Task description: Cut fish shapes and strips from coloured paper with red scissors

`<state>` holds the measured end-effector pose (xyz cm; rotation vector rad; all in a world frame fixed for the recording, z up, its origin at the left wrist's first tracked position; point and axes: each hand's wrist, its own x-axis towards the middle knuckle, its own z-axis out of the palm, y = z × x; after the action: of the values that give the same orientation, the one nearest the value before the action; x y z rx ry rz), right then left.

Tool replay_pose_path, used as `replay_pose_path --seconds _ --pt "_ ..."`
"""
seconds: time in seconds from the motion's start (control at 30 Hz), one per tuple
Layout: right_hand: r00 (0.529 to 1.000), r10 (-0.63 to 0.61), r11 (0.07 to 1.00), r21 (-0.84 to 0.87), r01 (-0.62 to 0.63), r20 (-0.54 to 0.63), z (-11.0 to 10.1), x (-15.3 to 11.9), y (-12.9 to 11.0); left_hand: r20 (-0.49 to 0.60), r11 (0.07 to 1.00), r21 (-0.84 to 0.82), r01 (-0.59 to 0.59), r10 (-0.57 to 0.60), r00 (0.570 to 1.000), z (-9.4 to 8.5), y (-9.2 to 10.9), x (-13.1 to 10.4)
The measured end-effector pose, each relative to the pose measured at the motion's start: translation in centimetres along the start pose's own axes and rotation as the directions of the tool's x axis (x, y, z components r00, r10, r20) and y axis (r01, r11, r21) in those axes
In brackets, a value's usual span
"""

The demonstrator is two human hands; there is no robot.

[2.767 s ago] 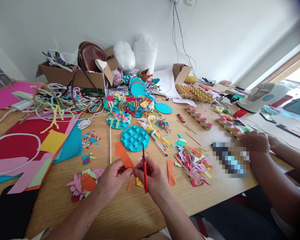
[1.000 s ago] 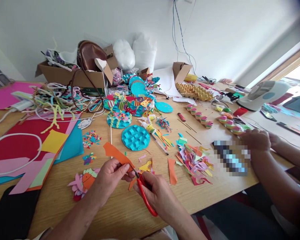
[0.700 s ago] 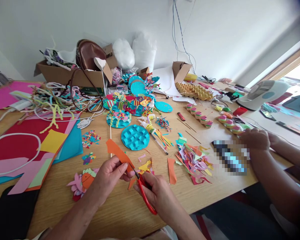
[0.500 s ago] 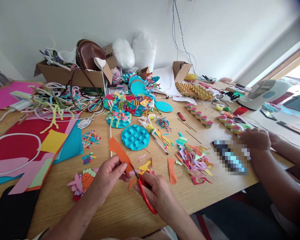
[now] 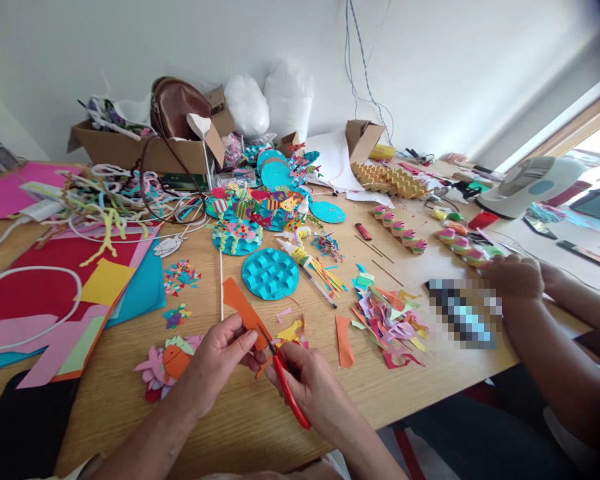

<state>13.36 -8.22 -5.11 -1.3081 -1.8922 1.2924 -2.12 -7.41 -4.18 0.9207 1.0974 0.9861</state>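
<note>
An orange paper strip (image 5: 244, 308) is pinched between the thumb and fingers of my left hand (image 5: 233, 350). Red-handled scissors (image 5: 289, 390) are in my right hand (image 5: 313, 380), their blades angled up and left at the strip's right edge. Beyond the strip lies a round blue disc (image 5: 271, 274) covered with curled paper loops. Yellow paper scraps (image 5: 291, 331) sit just past my right hand, and a separate orange piece (image 5: 345, 341) is to its right. An orange paper fish (image 5: 176, 361) with pink petals rests left of my left forearm.
Coloured paper sheets (image 5: 130, 280) and tangled pipe cleaners (image 5: 105, 200) cover the left side. A pile of paper scraps (image 5: 393, 320) lies right of centre. Another person's hands (image 5: 515, 277) are at the far right, by a decorated strip (image 5: 463, 247). A cardboard box (image 5: 130, 152) stands behind.
The orange strip and my left hand have shifted slightly right, and the strip's angle to the scissors has changed a little. The scissors remain in my right hand.
</note>
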Motion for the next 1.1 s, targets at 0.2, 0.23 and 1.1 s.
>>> replay_pose_path --seconds 0.2,0.23,1.1 --pt "1.0 -0.008 1.0 -0.004 0.008 0.008 0.1 0.0 0.3 0.0 1.0 -0.008 0.007 -0.007 1.0 0.0 -0.1 0.1" --pt "1.0 -0.013 1.0 -0.004 0.013 0.007 0.1 0.0 0.3 0.005 1.0 -0.014 0.01 -0.01 1.0 0.0 -0.1 0.1" --pt "0.97 0.181 0.919 0.324 -0.225 0.159 0.5 0.1 0.0 0.027 0.989 -0.023 0.148 -0.148 0.989 0.1 -0.8 -0.2"
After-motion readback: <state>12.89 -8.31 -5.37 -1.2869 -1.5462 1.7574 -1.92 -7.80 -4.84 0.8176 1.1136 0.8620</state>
